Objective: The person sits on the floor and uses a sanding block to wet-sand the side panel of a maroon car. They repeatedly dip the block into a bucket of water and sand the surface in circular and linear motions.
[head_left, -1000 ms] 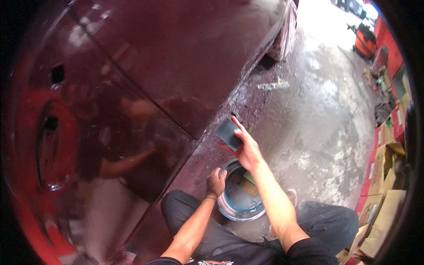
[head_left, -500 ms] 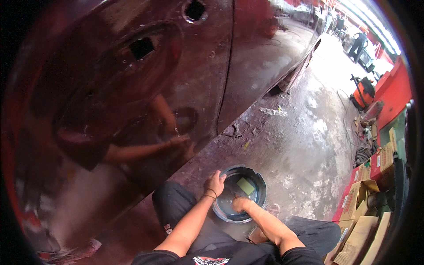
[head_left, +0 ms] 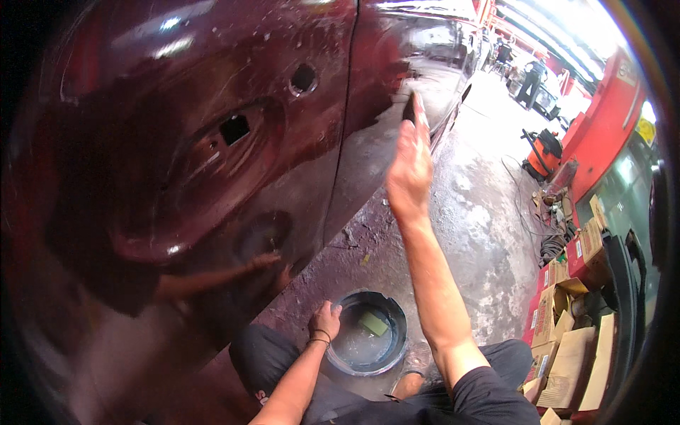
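Observation:
My left hand (head_left: 325,320) grips the left rim of a round dark basin (head_left: 402,340) standing on the floor between my legs. Cloudy water lies in the basin, with a pale green rectangular block (head_left: 373,324) in it. My right hand (head_left: 412,170) is raised beside the maroon car body (head_left: 283,177), fingers straight and together. Against the fingers I see a thin dark sheet (head_left: 409,108), nearly edge-on; its kind is not clear. Whether this hand touches the panel cannot be told. Two cut-outs, one square and one rounder, pierce the glossy panel.
Cardboard boxes (head_left: 577,248) line the right side, with dark trim strips (head_left: 627,276) leaning by them. Farther off stand an orange-and-black vacuum (head_left: 544,152) and a cable on the stained concrete floor (head_left: 474,234). A person (head_left: 531,81) is in the background.
My right hand has come out of the basin and risen up and forward beside the car, with the thin dark sheet. My left hand stays on the rim. The view has shifted upward.

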The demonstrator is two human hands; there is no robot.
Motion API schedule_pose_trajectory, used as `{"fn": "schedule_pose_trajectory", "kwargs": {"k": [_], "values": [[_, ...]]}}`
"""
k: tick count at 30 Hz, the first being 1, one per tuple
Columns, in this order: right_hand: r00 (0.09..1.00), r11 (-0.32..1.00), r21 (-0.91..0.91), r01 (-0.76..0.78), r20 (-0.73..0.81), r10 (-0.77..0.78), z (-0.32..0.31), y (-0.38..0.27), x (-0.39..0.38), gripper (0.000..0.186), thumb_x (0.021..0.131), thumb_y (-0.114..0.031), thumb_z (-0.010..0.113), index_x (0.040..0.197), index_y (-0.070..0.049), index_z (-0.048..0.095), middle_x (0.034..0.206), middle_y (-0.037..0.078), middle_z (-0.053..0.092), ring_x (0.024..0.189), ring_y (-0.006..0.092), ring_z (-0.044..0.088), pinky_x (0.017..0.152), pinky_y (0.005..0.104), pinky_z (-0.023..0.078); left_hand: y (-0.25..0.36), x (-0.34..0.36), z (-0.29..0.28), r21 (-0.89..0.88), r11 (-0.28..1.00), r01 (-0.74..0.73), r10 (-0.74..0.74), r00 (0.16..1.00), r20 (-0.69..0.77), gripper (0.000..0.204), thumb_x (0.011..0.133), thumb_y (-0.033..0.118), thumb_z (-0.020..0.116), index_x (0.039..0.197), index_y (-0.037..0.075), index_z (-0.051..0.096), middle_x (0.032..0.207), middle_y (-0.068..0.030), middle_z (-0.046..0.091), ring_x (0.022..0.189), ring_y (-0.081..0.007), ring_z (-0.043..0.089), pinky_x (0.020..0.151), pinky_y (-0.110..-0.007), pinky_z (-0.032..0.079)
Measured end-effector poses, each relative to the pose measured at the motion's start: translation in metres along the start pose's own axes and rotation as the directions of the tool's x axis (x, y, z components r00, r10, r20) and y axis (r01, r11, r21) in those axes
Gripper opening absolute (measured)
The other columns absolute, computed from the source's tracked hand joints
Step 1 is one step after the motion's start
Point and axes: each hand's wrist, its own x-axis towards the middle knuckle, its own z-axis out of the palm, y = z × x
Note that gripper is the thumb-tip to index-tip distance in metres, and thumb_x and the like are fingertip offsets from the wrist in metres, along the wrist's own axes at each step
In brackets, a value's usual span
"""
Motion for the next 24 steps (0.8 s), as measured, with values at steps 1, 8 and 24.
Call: {"fn": "schedule_pose_trajectory", "kwargs": {"k": [1, 8, 24], "values": [[0.998, 0.998, 0.037, 0.059, 0.002, -0.059, 0.014, -0.005, 0.010, 0.055, 0.116, -0.024, 0.039, 0.164, 0.002, 0.032, 0.170, 0.021, 0.034, 0.159, 0.0343, 0.030, 0.130, 0.0423, 0.023, 0.005, -0.003, -0.001, 0.004, 1.000, 0.007, -0.007, 1.000, 0.012, 0.044, 0.102, 0.041, 0.064, 0.125, 0.004, 0.066, 0.122, -0.0260, 0.072, 0.114, -0.0473, 0.067, 0.095, -0.055, 0.053], [0.977, 0.974, -0.093, 0.207, 0.070, -0.201, 0.054, 0.031, 0.031, 0.062, 0.115, -0.037, 0.032, 0.172, -0.014, 0.020, 0.179, 0.013, 0.014, 0.166, 0.0327, 0.005, 0.128, 0.0609, -0.006, -0.003, 0.003, -0.015, 0.055, 0.998, 0.029, -0.030, 0.999, 0.018, 0.044, 0.102, 0.040, 0.063, 0.128, 0.005, 0.064, 0.122, -0.0261, 0.072, 0.112, -0.0479, 0.068, 0.093, -0.056, 0.054], [0.964, 0.968, -0.012, 0.250, 0.090, -0.248, 0.029, 0.042, 0.077, 0.061, 0.116, -0.035, 0.031, 0.168, -0.004, 0.029, 0.175, 0.019, 0.025, 0.165, 0.0320, 0.013, 0.132, 0.0458, 0.002, 0.015, -0.001, -0.003, -0.012, 1.000, 0.026, -0.026, 0.998, 0.058, 0.036, 0.103, 0.036, 0.063, 0.128, 0.010, 0.063, 0.119, -0.0220, 0.074, 0.109, -0.0443, 0.070, 0.090, -0.054, 0.055]]}}
